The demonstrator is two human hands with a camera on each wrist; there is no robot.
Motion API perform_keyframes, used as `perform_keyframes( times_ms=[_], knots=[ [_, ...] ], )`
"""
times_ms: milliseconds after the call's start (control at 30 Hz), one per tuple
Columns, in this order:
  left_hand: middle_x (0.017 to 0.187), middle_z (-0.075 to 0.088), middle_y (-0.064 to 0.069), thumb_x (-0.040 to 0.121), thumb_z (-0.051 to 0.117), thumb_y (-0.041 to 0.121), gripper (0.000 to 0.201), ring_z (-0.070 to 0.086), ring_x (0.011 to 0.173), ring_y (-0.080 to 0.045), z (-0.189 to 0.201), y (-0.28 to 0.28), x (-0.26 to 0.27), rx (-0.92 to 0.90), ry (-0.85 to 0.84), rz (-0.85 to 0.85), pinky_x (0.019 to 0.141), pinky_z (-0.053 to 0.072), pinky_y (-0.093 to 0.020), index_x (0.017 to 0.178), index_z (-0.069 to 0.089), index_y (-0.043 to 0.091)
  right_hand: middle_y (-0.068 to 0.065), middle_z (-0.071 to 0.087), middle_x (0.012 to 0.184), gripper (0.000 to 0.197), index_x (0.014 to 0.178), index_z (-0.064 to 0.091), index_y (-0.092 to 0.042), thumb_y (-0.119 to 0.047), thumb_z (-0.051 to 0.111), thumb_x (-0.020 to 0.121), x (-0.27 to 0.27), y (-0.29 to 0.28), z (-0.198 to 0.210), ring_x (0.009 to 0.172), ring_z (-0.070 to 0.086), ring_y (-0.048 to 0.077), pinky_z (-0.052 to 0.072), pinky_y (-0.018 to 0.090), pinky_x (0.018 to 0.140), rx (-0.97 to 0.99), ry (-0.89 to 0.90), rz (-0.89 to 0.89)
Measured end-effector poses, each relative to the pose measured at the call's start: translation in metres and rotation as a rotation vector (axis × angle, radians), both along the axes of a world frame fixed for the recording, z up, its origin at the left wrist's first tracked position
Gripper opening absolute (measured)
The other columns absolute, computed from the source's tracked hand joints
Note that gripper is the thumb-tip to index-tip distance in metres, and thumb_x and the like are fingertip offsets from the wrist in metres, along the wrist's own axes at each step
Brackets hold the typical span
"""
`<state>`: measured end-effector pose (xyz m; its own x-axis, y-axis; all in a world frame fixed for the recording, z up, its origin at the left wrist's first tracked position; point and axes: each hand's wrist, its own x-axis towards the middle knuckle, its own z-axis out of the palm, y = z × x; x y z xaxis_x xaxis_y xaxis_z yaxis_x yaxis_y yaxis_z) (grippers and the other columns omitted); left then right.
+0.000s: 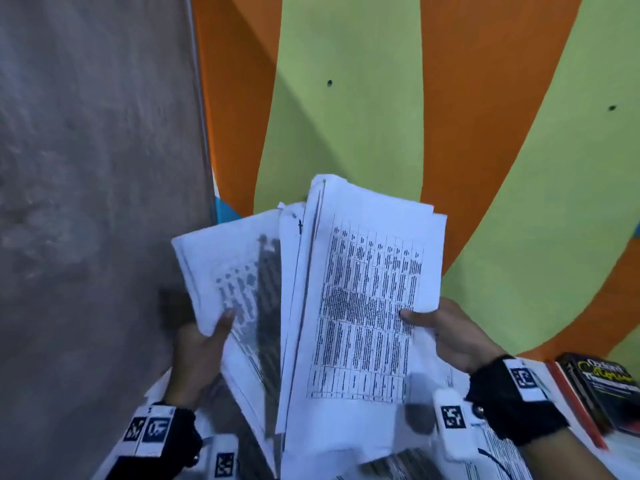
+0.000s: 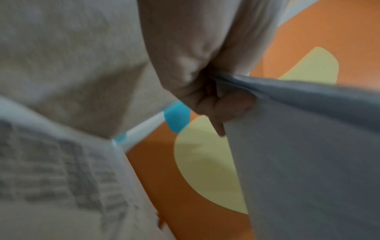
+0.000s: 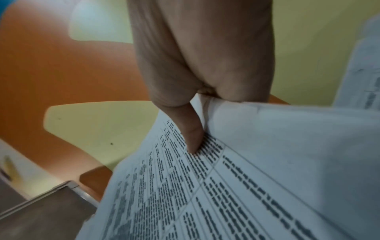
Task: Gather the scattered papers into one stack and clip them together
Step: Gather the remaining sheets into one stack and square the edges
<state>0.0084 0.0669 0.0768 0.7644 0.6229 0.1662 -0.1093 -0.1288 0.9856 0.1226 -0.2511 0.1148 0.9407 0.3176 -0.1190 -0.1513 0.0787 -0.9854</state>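
Both hands hold a loose, fanned bundle of printed papers [image 1: 360,292] up above the table. My left hand [image 1: 204,337] grips the left part of the bundle [image 2: 308,146], thumb on top of the sheets. On the right edge my right hand [image 1: 446,334] pinches the sheet with a printed table [image 3: 226,186], its thumb [image 3: 191,136] pressed on the print. The sheets are uneven and splay apart at the top. More printed papers [image 1: 491,455] lie on the table under my wrists. No clip shows in any view.
The table [image 1: 346,98] has orange and light green stripes, with a metal-edged left side. Grey floor [image 1: 86,202] lies to the left. A dark book [image 1: 602,389] sits on a red-edged one at the right edge.
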Motion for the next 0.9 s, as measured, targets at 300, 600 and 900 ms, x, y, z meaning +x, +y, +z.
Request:
perform_keyframes(
  times_ms=[300,600,900],
  knots=[
    [0.096,0.077,0.009,0.049,0.072,0.077,0.070,0.072,0.094,-0.013,-0.020,-0.031,0.016,-0.077,0.058,-0.395,0.078,0.058,-0.031,0.096,0.070,0.025,0.015,0.068,0.113,0.034,0.120,0.057,0.003,0.004,0.061,0.086,-0.007,0.005,-0.045,0.102,0.064,0.029,0.049,0.037,0.091,-0.116,0.066,-0.014],
    [0.082,0.074,-0.014,0.058,0.086,0.053,0.059,0.071,0.078,-0.030,0.009,-0.038,0.048,0.198,0.075,-0.325,0.068,0.060,-0.047,0.087,0.067,0.006,-0.025,0.064,0.111,0.047,0.110,0.054,-0.032,-0.003,0.072,0.078,-0.013,0.005,-0.005,0.102,0.057,-0.018,0.044,0.003,0.088,-0.172,-0.440,-0.205],
    [0.037,0.054,0.009,0.065,0.086,0.012,0.037,0.047,0.036,0.003,0.024,-0.077,0.045,0.130,-0.009,-0.454,0.043,0.035,-0.009,0.044,0.055,0.015,-0.012,0.027,0.152,0.103,0.150,0.004,-0.027,0.011,0.067,0.078,-0.022,0.002,0.002,0.136,0.032,-0.006,0.041,0.021,0.106,-0.131,-0.631,-0.331]
  ],
)
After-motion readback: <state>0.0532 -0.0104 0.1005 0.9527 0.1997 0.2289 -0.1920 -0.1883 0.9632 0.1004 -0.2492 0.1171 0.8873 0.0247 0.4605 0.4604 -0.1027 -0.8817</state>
